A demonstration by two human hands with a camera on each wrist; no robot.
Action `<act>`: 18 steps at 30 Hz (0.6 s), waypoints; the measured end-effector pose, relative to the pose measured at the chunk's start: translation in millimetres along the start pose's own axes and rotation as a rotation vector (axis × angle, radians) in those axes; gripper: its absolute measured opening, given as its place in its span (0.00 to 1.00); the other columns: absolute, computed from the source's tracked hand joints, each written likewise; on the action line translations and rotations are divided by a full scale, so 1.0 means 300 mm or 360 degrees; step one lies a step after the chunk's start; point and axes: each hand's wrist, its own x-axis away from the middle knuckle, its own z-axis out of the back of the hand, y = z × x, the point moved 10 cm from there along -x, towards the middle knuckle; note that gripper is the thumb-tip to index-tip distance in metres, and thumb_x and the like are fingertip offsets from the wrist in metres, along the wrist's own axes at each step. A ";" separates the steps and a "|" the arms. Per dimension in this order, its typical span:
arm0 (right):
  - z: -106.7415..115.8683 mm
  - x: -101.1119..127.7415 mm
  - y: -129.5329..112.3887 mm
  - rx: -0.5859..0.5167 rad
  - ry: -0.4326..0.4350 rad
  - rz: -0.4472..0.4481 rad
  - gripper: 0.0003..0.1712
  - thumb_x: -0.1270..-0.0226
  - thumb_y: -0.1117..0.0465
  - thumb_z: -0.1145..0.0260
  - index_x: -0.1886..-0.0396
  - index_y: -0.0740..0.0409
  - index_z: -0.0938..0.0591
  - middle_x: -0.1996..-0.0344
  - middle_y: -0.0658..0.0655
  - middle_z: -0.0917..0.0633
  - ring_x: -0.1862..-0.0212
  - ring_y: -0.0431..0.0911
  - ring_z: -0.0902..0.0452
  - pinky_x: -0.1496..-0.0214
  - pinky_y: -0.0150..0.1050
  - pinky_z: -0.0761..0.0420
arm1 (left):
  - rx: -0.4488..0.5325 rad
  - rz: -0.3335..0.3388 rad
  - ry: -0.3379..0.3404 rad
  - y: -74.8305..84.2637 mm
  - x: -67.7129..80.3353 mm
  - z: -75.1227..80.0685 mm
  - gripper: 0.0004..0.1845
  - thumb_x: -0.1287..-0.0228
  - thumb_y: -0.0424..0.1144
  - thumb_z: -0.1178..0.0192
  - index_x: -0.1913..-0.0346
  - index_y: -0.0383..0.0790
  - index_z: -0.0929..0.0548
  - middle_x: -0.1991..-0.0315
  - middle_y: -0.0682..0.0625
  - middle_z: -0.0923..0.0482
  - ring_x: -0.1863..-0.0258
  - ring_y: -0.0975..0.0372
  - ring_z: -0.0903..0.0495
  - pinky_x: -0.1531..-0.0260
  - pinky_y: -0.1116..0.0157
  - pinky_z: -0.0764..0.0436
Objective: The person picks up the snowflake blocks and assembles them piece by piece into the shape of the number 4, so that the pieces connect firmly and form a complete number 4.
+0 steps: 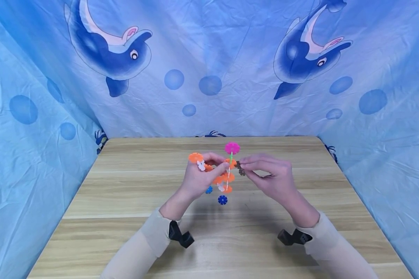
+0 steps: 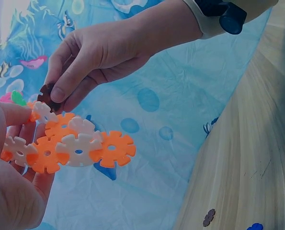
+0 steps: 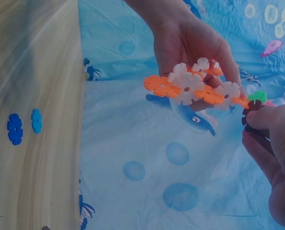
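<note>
My left hand (image 1: 204, 176) holds a chain of linked orange and white snowflake discs (image 2: 80, 146) above the table. A green disc (image 3: 257, 97) and a pink disc (image 1: 232, 148) stand at the chain's far end. Between thumb and fingers, my right hand (image 1: 270, 172) pinches a brown snowflake disc (image 3: 251, 115). In the left wrist view this disc (image 2: 47, 98) meets the chain close to the left fingertips. Part of the left hand's grip is hidden behind the discs.
On the wooden table (image 1: 125, 201) lie a dark blue disc (image 1: 222, 200), a lighter blue disc (image 1: 208, 190) and another brown disc (image 2: 209, 217). A blue curtain with dolphins (image 1: 244, 108) hangs behind the table and along its sides.
</note>
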 end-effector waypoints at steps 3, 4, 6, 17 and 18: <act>0.003 0.000 -0.002 -0.0008 0.0003 0.0010 0.12 0.35 0.54 0.30 0.66 0.58 0.09 0.67 0.60 0.08 0.62 0.50 0.10 0.46 0.26 0.15 | -0.0009 0.0008 -0.0008 0.000 -0.001 -0.002 0.10 0.39 0.42 0.30 0.61 0.39 0.14 0.63 0.43 0.12 0.67 0.59 0.10 0.61 0.60 0.10; 0.005 0.000 -0.002 -0.0003 0.0002 0.0012 0.12 0.35 0.54 0.31 0.66 0.58 0.09 0.67 0.60 0.08 0.62 0.50 0.10 0.46 0.26 0.16 | -0.0010 0.0010 -0.0010 0.000 -0.001 -0.003 0.10 0.39 0.41 0.30 0.61 0.38 0.14 0.63 0.42 0.12 0.66 0.59 0.10 0.61 0.61 0.10; 0.007 0.001 -0.003 0.0002 -0.0002 0.0019 0.12 0.35 0.54 0.31 0.66 0.58 0.09 0.67 0.60 0.08 0.62 0.50 0.10 0.46 0.26 0.16 | -0.0005 0.0005 -0.0020 0.001 -0.002 -0.007 0.10 0.39 0.40 0.30 0.60 0.38 0.15 0.62 0.42 0.13 0.66 0.59 0.10 0.61 0.61 0.10; 0.010 -0.004 -0.014 0.0028 -0.0011 0.0064 0.12 0.35 0.55 0.31 0.67 0.59 0.09 0.68 0.60 0.08 0.63 0.51 0.09 0.46 0.27 0.15 | -0.0017 -0.0083 -0.0067 0.024 -0.005 -0.027 0.08 0.38 0.37 0.31 0.61 0.36 0.14 0.64 0.40 0.14 0.69 0.59 0.11 0.63 0.61 0.10; 0.011 -0.005 -0.016 0.0038 -0.0013 0.0071 0.12 0.34 0.55 0.31 0.67 0.59 0.09 0.68 0.60 0.08 0.63 0.51 0.09 0.47 0.27 0.15 | -0.0013 -0.0085 -0.0065 0.026 -0.005 -0.028 0.07 0.38 0.37 0.31 0.62 0.36 0.14 0.64 0.40 0.14 0.69 0.59 0.11 0.63 0.61 0.10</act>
